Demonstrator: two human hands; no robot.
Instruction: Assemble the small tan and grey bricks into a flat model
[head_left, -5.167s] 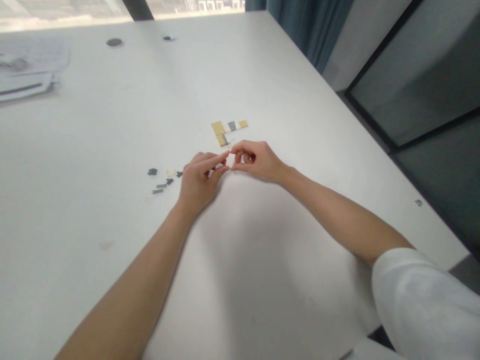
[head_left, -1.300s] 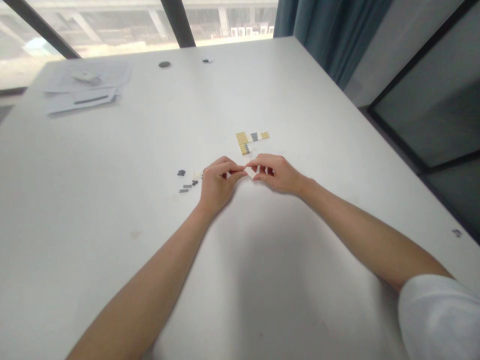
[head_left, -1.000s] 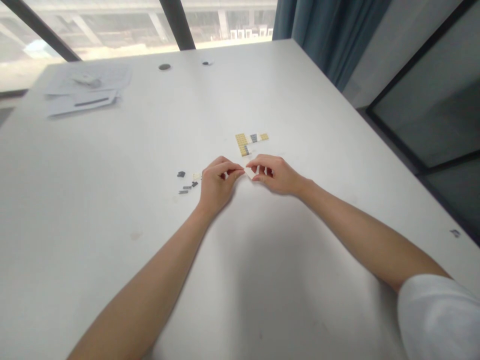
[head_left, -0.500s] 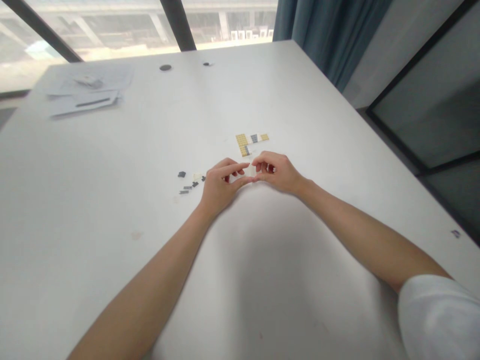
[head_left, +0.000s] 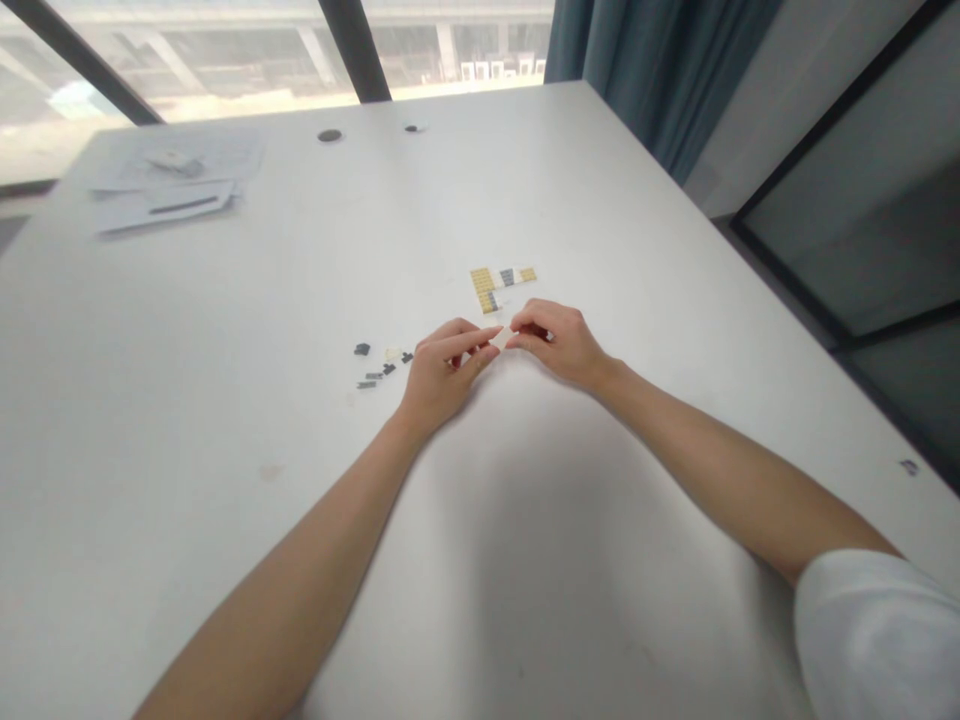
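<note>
Between my two hands is a small white flat piece (head_left: 503,338), tilted, its exact kind too small to make out. My left hand (head_left: 448,367) pinches it from the left between thumb and fingertips. From the right, my right hand (head_left: 559,340) pinches the other end the same way. Just beyond the hands lies an L-shaped flat assembly of yellow, white and dark grey pieces (head_left: 482,283). Several small dark grey pieces (head_left: 373,376) and a pale one (head_left: 393,354) are scattered to the left of my left hand.
The white table (head_left: 225,400) stretches around me. At its far left lie paper sheets (head_left: 120,212) with a dark pen-like stick (head_left: 182,205). A dark round disc (head_left: 329,135) is near the window edge. A small dark scrap (head_left: 909,467) lies by the right edge.
The white piece has turned from roughly upright to a slant between my fingers. My right hand's fingertips have shifted slightly. The pieces on the table have stayed put.
</note>
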